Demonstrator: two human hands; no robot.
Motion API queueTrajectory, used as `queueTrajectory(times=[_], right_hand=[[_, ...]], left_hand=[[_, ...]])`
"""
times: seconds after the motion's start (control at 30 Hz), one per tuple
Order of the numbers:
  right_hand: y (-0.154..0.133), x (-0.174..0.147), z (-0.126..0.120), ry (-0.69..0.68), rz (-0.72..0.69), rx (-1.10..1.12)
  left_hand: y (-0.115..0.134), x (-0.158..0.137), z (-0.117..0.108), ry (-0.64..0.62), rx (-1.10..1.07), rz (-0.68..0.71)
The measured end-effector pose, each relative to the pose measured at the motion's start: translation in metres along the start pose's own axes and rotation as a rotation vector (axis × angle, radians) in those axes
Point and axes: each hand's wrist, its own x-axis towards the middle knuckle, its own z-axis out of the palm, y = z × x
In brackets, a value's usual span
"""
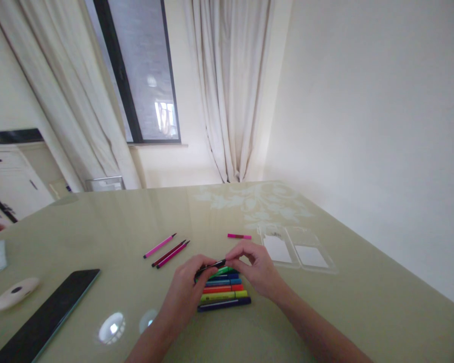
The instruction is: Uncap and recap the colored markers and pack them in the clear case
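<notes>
Both my hands are closed on one dark marker (220, 263), held level just above a row of capped markers. My left hand (191, 282) grips its left part, and the fingertips of my right hand (255, 264) pinch its right end. Below lie a green marker (224, 271), a blue marker (227, 282), an orange-red marker (223, 289), a yellow-green marker (225, 295) and a dark navy marker (225, 304), side by side. Beyond my left hand rest three uncapped markers: a pink one (161, 245), a dark red one (170, 253) and a magenta one (174, 254).
Loose pink and dark red caps (239, 236) lie beyond my right hand. An open clear plastic case (293, 254) with white inserts is to the right. At the left are a black tablet-like slab (49, 315) and a white oval object (15, 294). A wall borders the table (355, 312) on the right.
</notes>
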Motion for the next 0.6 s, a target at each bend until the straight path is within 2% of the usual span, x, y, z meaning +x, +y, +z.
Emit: queueTrajectory(times=[0.1,0.23,0.33,0.47,0.6], right_hand=[[0.002,-0.002,0.005,-0.017,-0.012,-0.026],[0.005,0.000,0.009,-0.027,0.038,-0.091],[0.010,0.006,0.002,0.054,0.051,-0.205],[0.026,0.012,-0.019,0.196,0.033,-0.565],[0.044,0.013,-0.026,0.055,0.064,-0.980]], left_hand=[[0.000,0.000,0.000,0.011,0.014,0.016],[-0.001,0.002,-0.001,-0.007,0.054,0.031],[-0.009,0.004,-0.001,-0.007,0.085,0.057],[-0.021,0.007,0.002,-0.003,0.138,0.059],[-0.025,0.009,0.004,-0.058,0.141,0.056]])
